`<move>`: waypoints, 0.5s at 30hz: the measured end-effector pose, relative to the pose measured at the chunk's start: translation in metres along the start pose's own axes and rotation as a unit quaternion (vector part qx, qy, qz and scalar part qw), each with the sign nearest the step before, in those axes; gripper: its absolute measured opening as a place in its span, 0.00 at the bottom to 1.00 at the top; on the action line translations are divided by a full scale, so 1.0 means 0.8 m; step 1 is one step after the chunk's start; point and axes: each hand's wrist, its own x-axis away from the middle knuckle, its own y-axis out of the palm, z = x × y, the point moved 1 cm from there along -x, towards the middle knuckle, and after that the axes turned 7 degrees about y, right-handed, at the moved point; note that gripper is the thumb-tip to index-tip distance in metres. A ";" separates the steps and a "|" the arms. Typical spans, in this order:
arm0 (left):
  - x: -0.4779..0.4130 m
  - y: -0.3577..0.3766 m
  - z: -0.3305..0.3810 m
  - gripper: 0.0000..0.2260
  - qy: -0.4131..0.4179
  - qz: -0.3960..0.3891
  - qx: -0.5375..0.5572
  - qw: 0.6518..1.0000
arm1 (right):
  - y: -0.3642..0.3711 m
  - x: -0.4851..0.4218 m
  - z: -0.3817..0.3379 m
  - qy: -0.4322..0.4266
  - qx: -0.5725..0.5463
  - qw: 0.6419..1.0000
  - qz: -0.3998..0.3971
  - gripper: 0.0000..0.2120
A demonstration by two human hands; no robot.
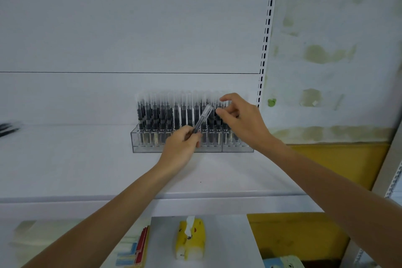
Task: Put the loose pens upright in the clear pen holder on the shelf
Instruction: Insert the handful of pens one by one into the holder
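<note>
Standing pens (174, 115) crowding pen holder (139, 144)

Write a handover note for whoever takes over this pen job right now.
Left hand grips one pen, tilted, in front of the pen holder on the shelf.
Right hand is at the pen tops near the holder's right end; whether it pinches one is unclear.
Done: many upright pens already stand in the holder.
Left: stand the held pen in, then fetch the dark loose pens at the shelf's far left.
</note>
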 end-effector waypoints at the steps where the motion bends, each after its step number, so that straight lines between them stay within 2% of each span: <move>1: -0.001 0.006 0.005 0.08 0.011 -0.004 -0.003 1.000 | 0.002 0.003 -0.005 0.019 -0.027 0.999 -0.019 0.15; 5: -0.002 0.029 0.018 0.09 0.033 -0.016 0.021 0.999 | 0.004 0.011 -0.010 0.043 -0.069 0.996 -0.032 0.21; 9: 0.002 0.039 0.022 0.04 0.056 -0.044 0.003 0.997 | -0.010 0.008 -0.007 0.049 -0.119 0.992 0.004 0.19; 11: 0.008 0.037 0.016 0.05 0.098 -0.085 -0.093 0.987 | -0.023 0.000 -0.005 0.046 -0.139 0.988 0.044 0.20; 13: 0.012 0.034 0.000 0.12 0.148 -0.163 -0.248 0.944 | -0.038 -0.010 -0.001 0.036 -0.130 0.986 0.101 0.21; 15: 0.014 0.030 -0.014 0.13 0.154 -0.231 -0.333 0.901 | -0.051 -0.018 0.003 0.016 -0.105 0.984 0.145 0.22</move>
